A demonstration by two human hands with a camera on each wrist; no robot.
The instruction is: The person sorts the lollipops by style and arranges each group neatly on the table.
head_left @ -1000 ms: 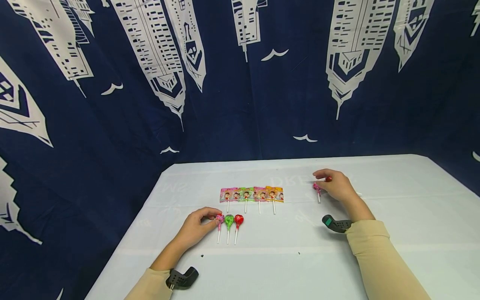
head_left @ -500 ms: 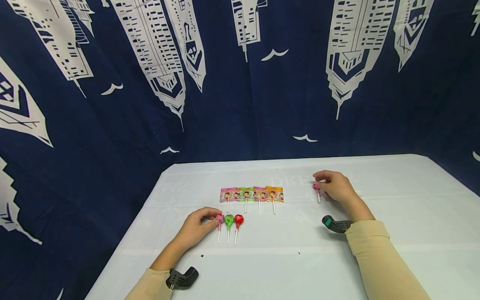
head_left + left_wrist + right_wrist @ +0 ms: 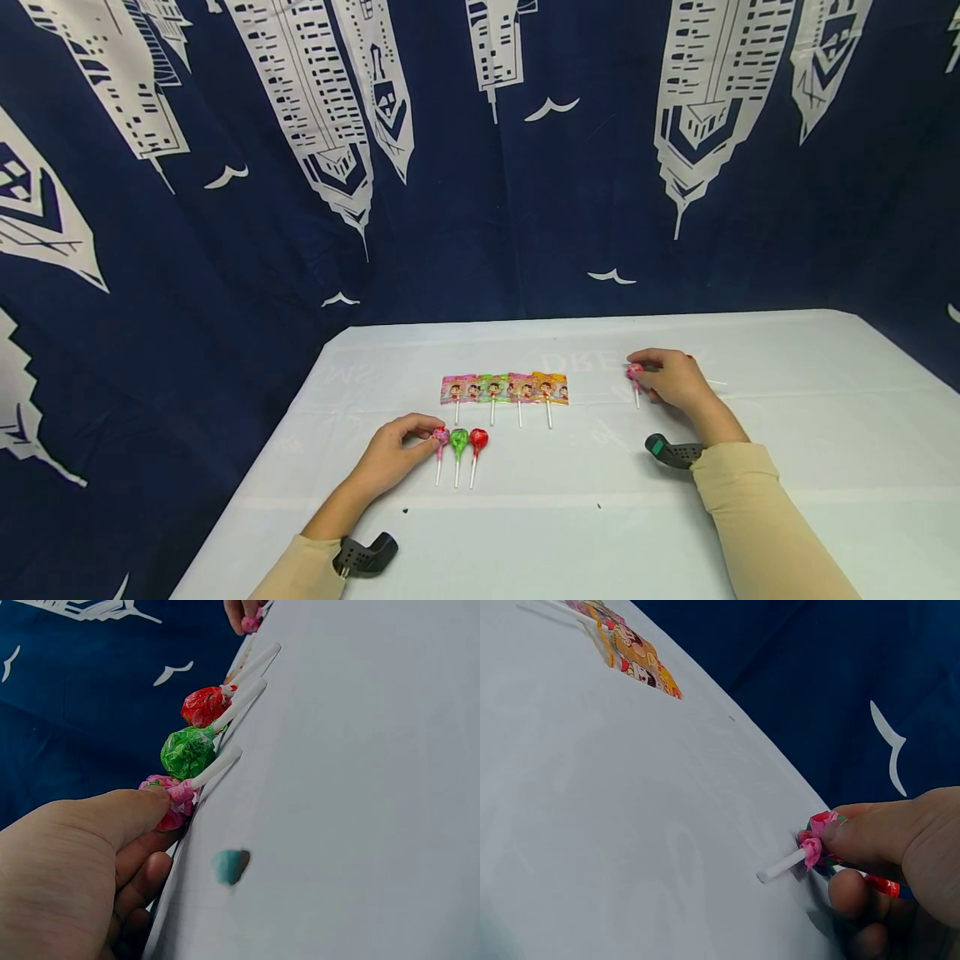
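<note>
In the head view my left hand (image 3: pixel 393 454) pinches a pink-wrapped lollipop (image 3: pixel 180 796) by its head, at the left end of a short row. Beside it lie a green lollipop (image 3: pixel 459 443) and a red lollipop (image 3: pixel 478 440), sticks toward me. Far right, my right hand (image 3: pixel 671 379) holds another pink lollipop (image 3: pixel 821 836) between thumb and forefinger, its stick pointing toward me. Behind that hand, a second red lollipop (image 3: pixel 883 886) is mostly hidden; a bit of its wrapper and a white stick show.
Several flat lollipops in pink, green and orange printed wrappers (image 3: pixel 550 387) form a row behind the round ones. Everything lies on a white-covered table (image 3: pixel 540 533). A dark blue cloth (image 3: pixel 495 208) with white buildings hangs behind the far edge. Tiny dark specks (image 3: pixel 405 510) dot the tabletop.
My right hand has shifted slightly toward me and its fingers have come down over the pink lollipop's head. The red wrapper now shows beyond the knuckles, farther right. My left hand stays put.
</note>
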